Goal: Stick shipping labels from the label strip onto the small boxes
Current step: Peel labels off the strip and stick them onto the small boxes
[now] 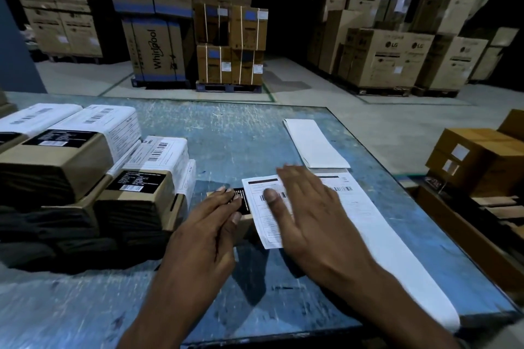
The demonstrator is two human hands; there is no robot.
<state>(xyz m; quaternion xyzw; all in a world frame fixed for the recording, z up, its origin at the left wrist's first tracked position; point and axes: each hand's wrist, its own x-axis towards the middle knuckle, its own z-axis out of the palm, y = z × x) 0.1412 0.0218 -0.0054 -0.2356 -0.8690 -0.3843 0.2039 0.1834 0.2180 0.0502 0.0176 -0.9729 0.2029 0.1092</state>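
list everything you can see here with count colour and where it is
small box: one, brown with a black label, table centre, under both hands
shipping label: one, white, lying on the small box
label strip: one, white, running along the table's right side
backing sheet: one, white, far right of the table
labelled boxes: several, brown, stacked at table left
table: one, blue, scratched
cartons on pallets: many, brown, on the floor behind
left hand: fingers straight, on the small box
right hand: flat, pressing the shipping label
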